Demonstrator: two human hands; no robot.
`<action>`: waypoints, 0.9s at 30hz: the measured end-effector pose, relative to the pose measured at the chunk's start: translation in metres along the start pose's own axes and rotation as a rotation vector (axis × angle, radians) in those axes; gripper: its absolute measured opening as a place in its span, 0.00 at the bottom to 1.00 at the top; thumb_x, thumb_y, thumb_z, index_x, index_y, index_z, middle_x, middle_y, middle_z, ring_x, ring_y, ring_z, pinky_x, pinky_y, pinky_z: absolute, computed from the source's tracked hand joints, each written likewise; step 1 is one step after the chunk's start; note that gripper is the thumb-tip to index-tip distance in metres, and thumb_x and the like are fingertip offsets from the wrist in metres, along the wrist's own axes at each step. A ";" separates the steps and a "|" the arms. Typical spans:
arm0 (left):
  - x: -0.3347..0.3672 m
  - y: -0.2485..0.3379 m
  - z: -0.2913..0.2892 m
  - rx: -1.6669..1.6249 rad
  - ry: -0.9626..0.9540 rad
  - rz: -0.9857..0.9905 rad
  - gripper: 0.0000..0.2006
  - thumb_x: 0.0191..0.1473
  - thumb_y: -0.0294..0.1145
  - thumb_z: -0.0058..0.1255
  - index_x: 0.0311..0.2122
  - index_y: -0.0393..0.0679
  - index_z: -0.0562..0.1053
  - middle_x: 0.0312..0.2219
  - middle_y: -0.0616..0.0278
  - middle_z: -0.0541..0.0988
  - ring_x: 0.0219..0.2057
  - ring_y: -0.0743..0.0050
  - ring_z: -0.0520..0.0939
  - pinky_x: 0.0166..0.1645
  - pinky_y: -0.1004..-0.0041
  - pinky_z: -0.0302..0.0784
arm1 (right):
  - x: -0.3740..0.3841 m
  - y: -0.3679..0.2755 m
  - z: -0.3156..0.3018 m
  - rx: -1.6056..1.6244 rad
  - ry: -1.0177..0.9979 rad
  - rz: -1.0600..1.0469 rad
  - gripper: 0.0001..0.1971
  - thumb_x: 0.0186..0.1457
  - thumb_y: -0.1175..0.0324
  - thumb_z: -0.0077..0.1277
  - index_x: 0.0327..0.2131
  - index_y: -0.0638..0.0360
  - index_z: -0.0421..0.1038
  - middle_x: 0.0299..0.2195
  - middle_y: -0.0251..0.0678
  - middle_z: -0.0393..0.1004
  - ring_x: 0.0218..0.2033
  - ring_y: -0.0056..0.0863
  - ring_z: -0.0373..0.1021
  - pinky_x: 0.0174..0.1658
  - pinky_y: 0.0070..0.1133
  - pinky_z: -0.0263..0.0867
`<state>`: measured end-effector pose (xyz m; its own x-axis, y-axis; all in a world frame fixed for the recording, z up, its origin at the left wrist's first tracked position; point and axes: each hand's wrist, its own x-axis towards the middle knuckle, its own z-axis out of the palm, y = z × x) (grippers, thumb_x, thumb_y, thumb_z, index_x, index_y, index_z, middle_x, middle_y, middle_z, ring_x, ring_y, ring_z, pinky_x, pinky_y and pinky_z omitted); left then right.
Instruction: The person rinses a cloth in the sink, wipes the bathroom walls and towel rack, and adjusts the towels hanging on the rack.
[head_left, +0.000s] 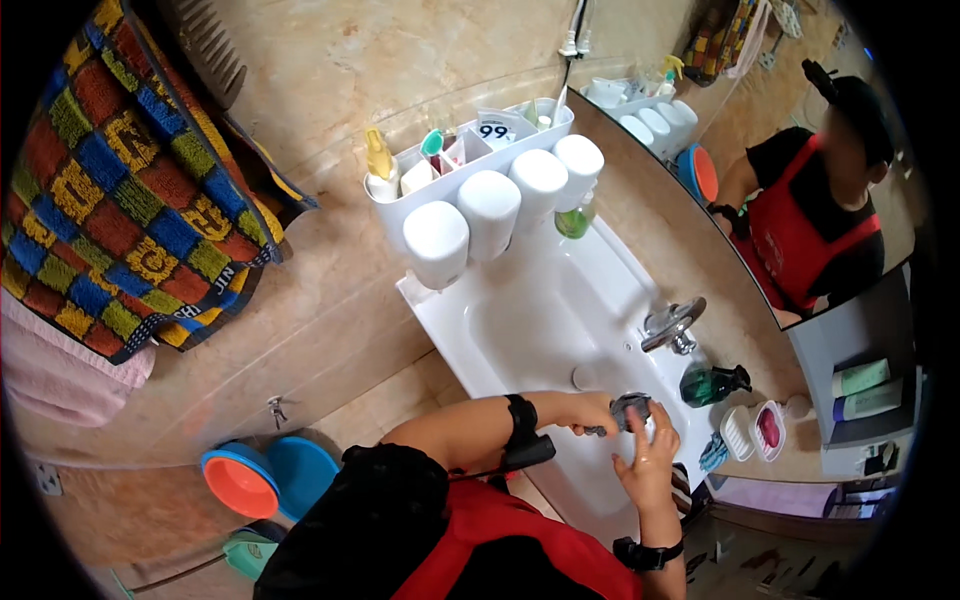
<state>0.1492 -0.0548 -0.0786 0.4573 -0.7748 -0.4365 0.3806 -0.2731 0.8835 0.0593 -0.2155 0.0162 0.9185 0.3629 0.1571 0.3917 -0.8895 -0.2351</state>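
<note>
Over the white sink (540, 320), near its front right corner, a small grey cloth (630, 408) held between both hands. Left hand (590, 412) closed on the cloth's near end, fingers curled tight round it. Right hand (648, 455) half open, palm up under the cloth, fingers spread and touching it rather than gripping; just how firmly, hard to tell. Looks like wringing or rubbing the cloth over the basin. Best done low over the basin, well inside the rim, so drips fall in and not on the surface. Better to close the right hand fully on the far end, then twist against the left. Worth keeping clear of the chrome tap (672, 325) just behind, and of the green pump bottle (708, 384) and pink soap dish (768, 428) standing close on the right. Above the sink, a white wall rack (470, 205) with cups hung beneath; a checked towel (130, 190) at left; orange and blue basins (265, 478) on the floor.
</note>
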 end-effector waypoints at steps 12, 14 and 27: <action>0.001 0.034 0.018 0.836 -0.100 0.131 0.16 0.34 0.30 0.61 0.32 0.39 0.72 0.23 0.54 0.77 0.24 0.58 0.79 0.25 0.61 0.73 | 0.002 0.024 0.030 0.200 -0.030 0.106 0.25 0.33 0.77 0.60 0.41 0.60 0.66 0.34 0.48 0.73 0.34 0.49 0.70 0.37 0.32 0.70; 0.002 0.032 0.026 1.044 0.221 0.280 0.18 0.40 0.29 0.55 0.39 0.40 0.68 0.28 0.48 0.79 0.29 0.47 0.81 0.26 0.53 0.74 | 0.004 0.027 0.039 0.269 0.042 0.201 0.21 0.36 0.78 0.59 0.38 0.60 0.66 0.31 0.46 0.73 0.30 0.48 0.70 0.35 0.32 0.69; 0.012 0.009 0.026 0.992 0.405 0.460 0.12 0.43 0.34 0.53 0.34 0.42 0.71 0.24 0.50 0.78 0.26 0.53 0.82 0.31 0.55 0.73 | -0.019 0.049 0.054 1.679 -0.181 0.956 0.26 0.41 0.87 0.50 0.45 0.56 0.60 0.30 0.32 0.66 0.22 0.18 0.61 0.19 0.14 0.53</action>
<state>0.1375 -0.0810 -0.0715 0.6800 -0.7270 0.0958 -0.6015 -0.4783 0.6398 0.0640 -0.2507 -0.0504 0.7773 0.1127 -0.6190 -0.6192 0.3112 -0.7209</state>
